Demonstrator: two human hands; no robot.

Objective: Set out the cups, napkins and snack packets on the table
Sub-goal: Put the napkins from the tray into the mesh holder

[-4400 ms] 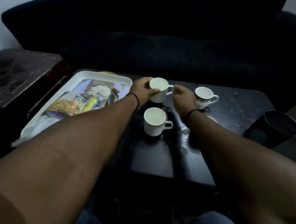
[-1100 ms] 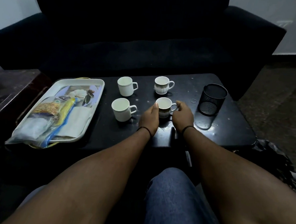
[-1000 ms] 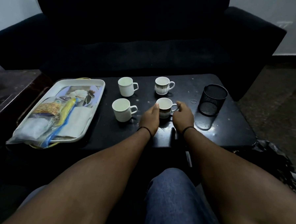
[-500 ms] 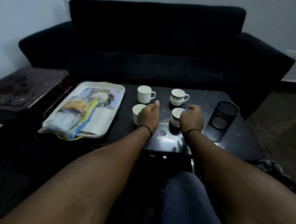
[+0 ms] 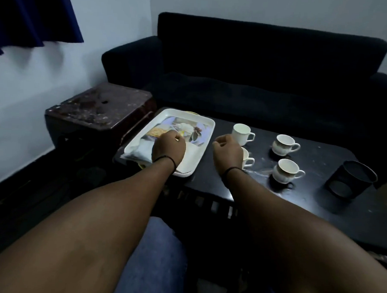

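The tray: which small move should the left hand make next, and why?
Probably close the left hand on the snack packet and lift it out. All four cups stand on the table already, while packets and napkins lie in the tray, under that hand.

You're in a home living room — a dark sofa behind a low coffee table, a curtain at the wall.

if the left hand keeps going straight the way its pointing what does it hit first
Most likely the snack packets lying in the white tray; the left hand hangs right over them, though its height above them is unclear.
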